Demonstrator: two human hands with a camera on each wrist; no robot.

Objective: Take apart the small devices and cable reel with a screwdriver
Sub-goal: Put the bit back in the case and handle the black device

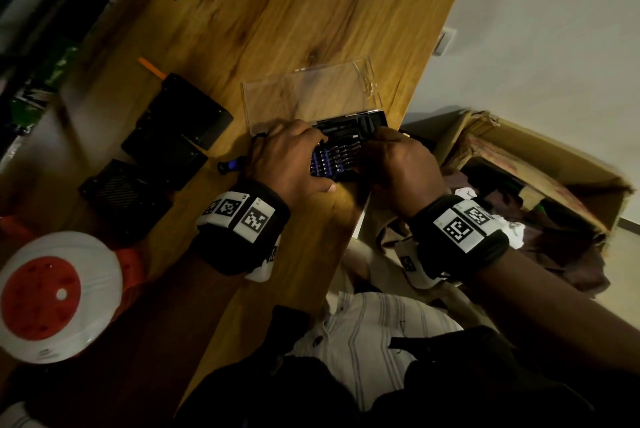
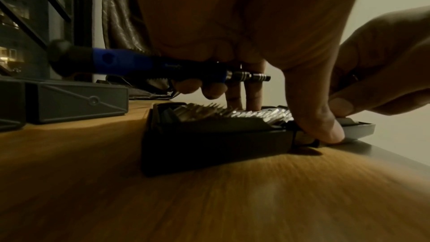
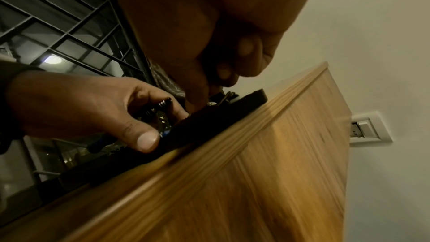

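Note:
An open bit case (image 1: 349, 130) with a clear lid (image 1: 311, 95) lies near the table's right edge. My left hand (image 1: 287, 164) holds a blue screwdriver (image 1: 228, 164) under its curled outer fingers. Two fingers (image 2: 253, 97) reach down onto the bits and the thumb (image 2: 325, 132) presses the case's (image 2: 209, 141) front edge. My right hand (image 1: 398, 164) curls its fingers over the case's right end; what its fingertips touch is hidden. Three black devices (image 1: 187, 112) (image 1: 162, 154) (image 1: 121, 192) lie to the left. The white and red cable reel (image 1: 52, 296) sits at the near left.
An orange stick-like tool (image 1: 150, 67) lies behind the devices. A cardboard box (image 1: 536, 185) of clutter stands on the floor right of the table. The case sits close to the table edge (image 3: 267, 117). A wall socket (image 3: 365, 128) is beyond it.

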